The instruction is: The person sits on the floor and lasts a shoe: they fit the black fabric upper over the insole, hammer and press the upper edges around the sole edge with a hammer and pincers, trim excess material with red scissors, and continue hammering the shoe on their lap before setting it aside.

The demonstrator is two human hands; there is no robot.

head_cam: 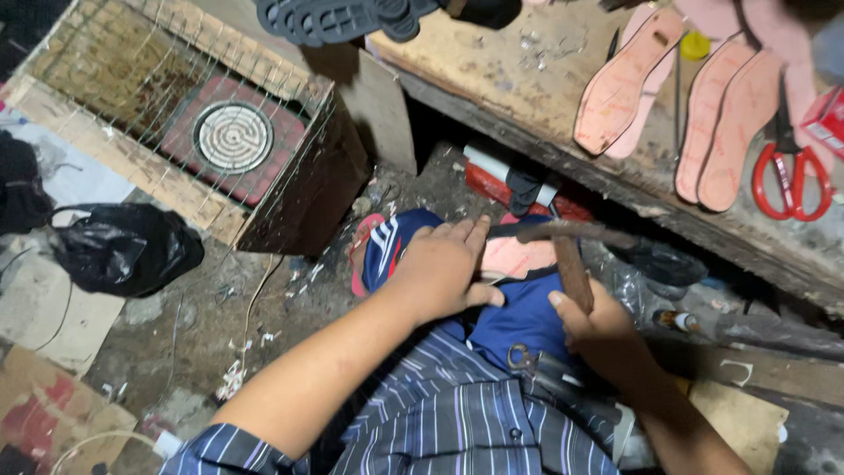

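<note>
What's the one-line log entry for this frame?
left hand: pressing pink insole on lap | right hand: gripping hammer | red scissors: on bench

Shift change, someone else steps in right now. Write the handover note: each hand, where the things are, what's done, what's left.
Left hand: flat, palm down, pressing a pink sole piece onto the lap.
Right hand: gripping the wooden handle of a hammer, head raised over the piece.
Workbench: more pink sole cutouts and red-handled scissors. Another pair of scissors lies on the lap.
Done: cutouts laid out on the bench.
Left: hammering looks under way; how far along cannot be told.
</note>
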